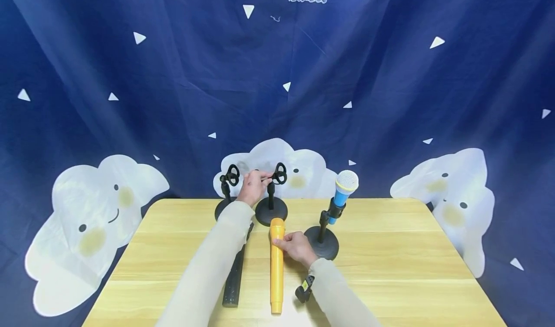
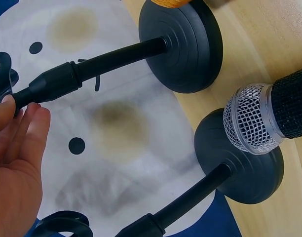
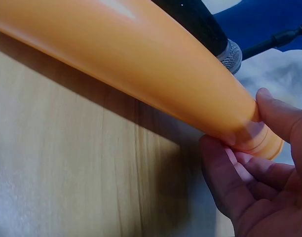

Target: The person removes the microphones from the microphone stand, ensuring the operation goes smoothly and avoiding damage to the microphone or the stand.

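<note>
My left hand (image 1: 253,186) pinches the upper neck of the middle black microphone stand (image 2: 120,60), just below its ring-shaped clip (image 1: 280,174). The stand's round base (image 1: 271,214) is on the table. My right hand (image 1: 297,247) grips an orange microphone (image 1: 276,274) near its head end, thumb on one side and fingers on the other in the right wrist view. The microphone lies lengthwise toward me, its head close to the middle stand's base. Left of it is a black microphone (image 1: 234,276) with a silver mesh head (image 2: 249,118), partly hidden by my left sleeve.
A second stand with a vacant clip (image 1: 232,175) is at the back left, partly behind my left arm. On the right, another stand (image 1: 323,244) holds a blue microphone (image 1: 341,199) with a white head, tilted upward. A dark blue cloud-patterned curtain (image 1: 277,110) hangs behind the wooden table (image 1: 390,250).
</note>
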The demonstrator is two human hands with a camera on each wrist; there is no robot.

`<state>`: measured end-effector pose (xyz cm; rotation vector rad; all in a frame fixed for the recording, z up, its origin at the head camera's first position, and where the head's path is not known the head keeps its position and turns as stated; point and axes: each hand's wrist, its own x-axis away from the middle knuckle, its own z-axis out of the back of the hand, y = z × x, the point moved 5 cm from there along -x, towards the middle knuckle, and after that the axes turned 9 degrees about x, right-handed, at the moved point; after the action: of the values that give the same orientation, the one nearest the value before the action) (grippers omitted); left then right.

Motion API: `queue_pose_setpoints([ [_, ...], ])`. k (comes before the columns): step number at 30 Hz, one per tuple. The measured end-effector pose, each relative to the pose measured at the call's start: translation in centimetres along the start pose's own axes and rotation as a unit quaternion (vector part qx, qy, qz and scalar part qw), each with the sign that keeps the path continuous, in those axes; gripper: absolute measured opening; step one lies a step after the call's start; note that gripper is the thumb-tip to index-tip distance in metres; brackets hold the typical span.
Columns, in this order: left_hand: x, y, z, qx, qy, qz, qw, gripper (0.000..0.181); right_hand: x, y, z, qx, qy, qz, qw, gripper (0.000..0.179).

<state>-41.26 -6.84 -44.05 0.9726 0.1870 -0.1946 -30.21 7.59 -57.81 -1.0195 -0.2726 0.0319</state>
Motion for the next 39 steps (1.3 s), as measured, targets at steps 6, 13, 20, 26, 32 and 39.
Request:
queue_pose_setpoints([
  [6, 0.13, 0.00, -0.07, 0.010, 0.003, 0.005, 0.9999, 0.025, -0.26, 0.06, -0.28, 0.026, 0.007, -0.019, 0.9995, 0.029],
  [13, 0.23, -0.17, -0.01, 0.013, 0.007, 0.009, 0.9998, 0.025, -0.58, -0.20, -0.52, 0.068, 0.014, -0.028, 0.9972, 0.030],
  [20, 0.27, -0.25, -0.21, 0.026, 0.010, 0.002, 0.9996, 0.024, -0.64, -0.24, -0.64, 0.115, 0.027, -0.018, 0.9928, 0.035],
  [26, 0.28, -0.37, -0.35, 0.029, 0.017, 0.001, 0.9994, 0.023, -0.62, -0.31, -0.60, 0.137, 0.037, -0.018, 0.9897, 0.038],
  [32, 0.34, -0.30, -0.46, 0.024, 0.017, -0.001, 0.9996, 0.024, -0.79, -0.15, -0.39, 0.130, 0.042, -0.027, 0.9903, 0.039],
  [39, 0.24, -0.49, -0.35, 0.025, 0.009, 0.008, 0.9996, 0.025, -0.61, -0.05, -0.03, 0.123, 0.036, -0.039, 0.9909, 0.037],
])
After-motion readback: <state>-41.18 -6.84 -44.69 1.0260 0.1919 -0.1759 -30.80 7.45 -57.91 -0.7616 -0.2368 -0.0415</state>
